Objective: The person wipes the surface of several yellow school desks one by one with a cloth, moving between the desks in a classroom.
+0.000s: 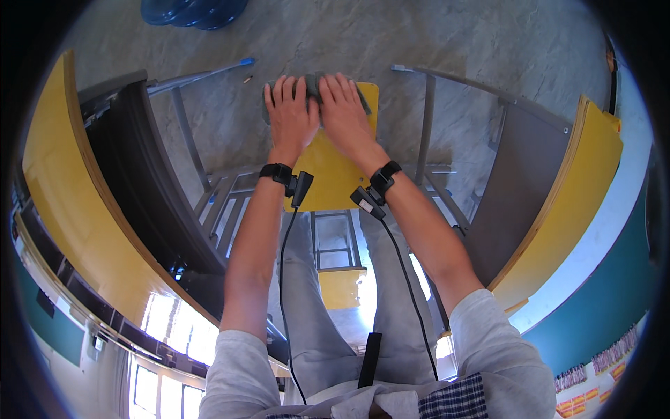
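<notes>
A dark grey-green cloth lies folded across the far end of a yellow wooden seat. My left hand presses down on the cloth's left part, fingers spread over it and thumb turned inward. Close beside it, my right hand covers the right part, its fingers reaching toward the far edge. Part of the cloth hangs past the seat's left side. Each wrist wears a black strap, the left strap and the right strap, with a small cabled device attached. The palms and the cloth beneath them are hidden.
Yellow-topped desks with grey metal frames stand on both sides, the left desk and the right desk. Between my legs another yellow seat shows. A shiny blue plastic object sits on the grey floor ahead.
</notes>
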### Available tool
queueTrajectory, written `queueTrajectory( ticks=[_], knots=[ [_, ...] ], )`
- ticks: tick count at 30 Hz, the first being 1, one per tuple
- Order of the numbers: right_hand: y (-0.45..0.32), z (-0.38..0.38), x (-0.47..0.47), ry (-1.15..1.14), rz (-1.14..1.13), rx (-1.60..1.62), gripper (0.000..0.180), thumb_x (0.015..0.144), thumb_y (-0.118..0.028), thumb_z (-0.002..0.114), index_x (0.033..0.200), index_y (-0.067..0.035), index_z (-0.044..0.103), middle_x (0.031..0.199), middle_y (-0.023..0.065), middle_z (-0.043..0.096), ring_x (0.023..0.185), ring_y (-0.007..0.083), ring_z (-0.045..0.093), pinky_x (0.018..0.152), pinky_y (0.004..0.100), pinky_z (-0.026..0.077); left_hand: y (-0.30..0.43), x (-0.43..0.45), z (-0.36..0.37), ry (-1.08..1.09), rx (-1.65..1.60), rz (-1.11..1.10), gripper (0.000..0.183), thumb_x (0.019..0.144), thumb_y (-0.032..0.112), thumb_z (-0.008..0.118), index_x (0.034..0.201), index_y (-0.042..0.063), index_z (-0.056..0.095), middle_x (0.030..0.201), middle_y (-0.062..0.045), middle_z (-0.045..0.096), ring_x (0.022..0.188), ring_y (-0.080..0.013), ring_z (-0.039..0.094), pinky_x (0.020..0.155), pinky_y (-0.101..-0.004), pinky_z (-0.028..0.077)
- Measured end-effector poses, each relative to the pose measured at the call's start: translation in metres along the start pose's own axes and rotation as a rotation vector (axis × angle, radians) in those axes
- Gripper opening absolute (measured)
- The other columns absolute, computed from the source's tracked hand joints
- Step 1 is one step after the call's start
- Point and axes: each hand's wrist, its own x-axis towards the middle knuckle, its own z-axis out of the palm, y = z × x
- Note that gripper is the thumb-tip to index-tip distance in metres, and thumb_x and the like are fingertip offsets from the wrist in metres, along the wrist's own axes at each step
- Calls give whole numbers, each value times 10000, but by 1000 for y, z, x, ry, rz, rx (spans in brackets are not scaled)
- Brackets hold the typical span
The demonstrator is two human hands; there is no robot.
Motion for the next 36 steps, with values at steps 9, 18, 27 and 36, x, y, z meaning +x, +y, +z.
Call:
queueTrajectory(
  ticks=[9, 18, 27, 36],
  knots=[
    [11, 7, 1, 5, 58, -20, 553, 1024, -200, 512, 1537, -18, 413, 1620, 162, 407, 1543, 343, 312, 1279, 479, 216, 5, -1, 17, -2, 57, -19, 438, 998, 256, 565, 1375, 32, 561, 1462, -124, 535, 1470, -348, 379, 1250, -593, 186],
    [49, 4, -42, -12, 202, -143, 631, 1061, -281, 483, 1588, 30, 328, 1690, 192, 271, 1581, 341, 232, 1281, 490, 205, 54, 2, 36, -84, -83, 64, 568, 1018, 294, 517, 1538, 71, 464, 1643, -138, 379, 1559, -356, 264, 1270, -582, 141],
    [3, 21, -111, -167, 194, -261, 672, 1057, -328, 457, 1585, 65, 318, 1712, 200, 226, 1595, 331, 198, 1286, 488, 197, 42, -79, 15, -187, -92, 49, 699, 992, 352, 550, 1614, 87, 371, 1708, -207, 235, 1583, -394, 199, 1272, -571, 143],
    [-63, 41, -188, -265, 102, -87, 670, 1058, -364, 445, 1584, 42, 349, 1714, 183, 236, 1601, 317, 185, 1293, 470, 165, 22, -219, 11, -250, 0, -135, 743, 969, 369, 575, 1621, 86, 360, 1719, -207, 208, 1592, -398, 176, 1279, -570, 131]
  ],
)
